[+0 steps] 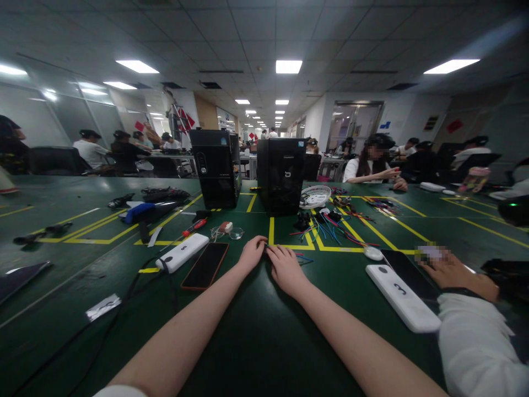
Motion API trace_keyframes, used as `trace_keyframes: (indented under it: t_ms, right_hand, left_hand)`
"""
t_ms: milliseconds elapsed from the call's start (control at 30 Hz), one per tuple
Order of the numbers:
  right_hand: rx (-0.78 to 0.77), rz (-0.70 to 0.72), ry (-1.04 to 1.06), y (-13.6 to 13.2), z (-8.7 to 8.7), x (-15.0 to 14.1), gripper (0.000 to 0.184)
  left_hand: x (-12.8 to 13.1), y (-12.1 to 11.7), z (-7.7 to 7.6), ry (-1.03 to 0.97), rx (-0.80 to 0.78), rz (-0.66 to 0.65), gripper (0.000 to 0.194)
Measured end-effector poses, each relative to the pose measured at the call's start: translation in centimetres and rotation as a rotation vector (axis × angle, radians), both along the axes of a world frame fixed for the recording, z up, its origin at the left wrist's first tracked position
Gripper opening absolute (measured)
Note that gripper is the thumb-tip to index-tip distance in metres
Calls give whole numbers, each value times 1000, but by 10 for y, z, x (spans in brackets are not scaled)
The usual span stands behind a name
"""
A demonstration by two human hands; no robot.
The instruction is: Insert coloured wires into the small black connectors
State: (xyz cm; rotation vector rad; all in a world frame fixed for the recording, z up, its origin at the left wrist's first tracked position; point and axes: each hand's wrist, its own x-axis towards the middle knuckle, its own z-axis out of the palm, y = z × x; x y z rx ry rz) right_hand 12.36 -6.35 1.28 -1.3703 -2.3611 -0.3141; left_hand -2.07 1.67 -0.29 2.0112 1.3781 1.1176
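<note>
My left hand (pixel 252 253) and my right hand (pixel 286 269) meet low over the green table. Both have curled fingers, closed around something too small to make out. Short red and blue wires (pixel 306 258) show just past my right hand; whether it grips them is hidden. Farther right lies a spread of coloured wires (pixel 330 225) with black connectors (pixel 302 221). Left of my left hand are a dark phone (pixel 205 266), a white power bank (pixel 183 253) marked 8, eyeglasses (pixel 236 234) and a red screwdriver (pixel 195 226).
Two black computer towers (pixel 215 171) (pixel 281 176) stand ahead, beside a white basket (pixel 316 196). At right, another person's hand (pixel 460 273) is near a phone (pixel 409 273) and a white power bank (pixel 403 298). A black cable (pixel 119 311) crosses the table at left.
</note>
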Motion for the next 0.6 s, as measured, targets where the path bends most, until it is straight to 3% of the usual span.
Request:
trace_keyframes:
  t_ms: [333,600]
  right_hand:
    - [14,0,9,1,-1,-1,49]
    - [16,-4,21,3,-1,-3,52]
  left_hand:
    - [-1,7,-4,-24,-20,11,24]
    - [-2,6,1,24,-41,44,23]
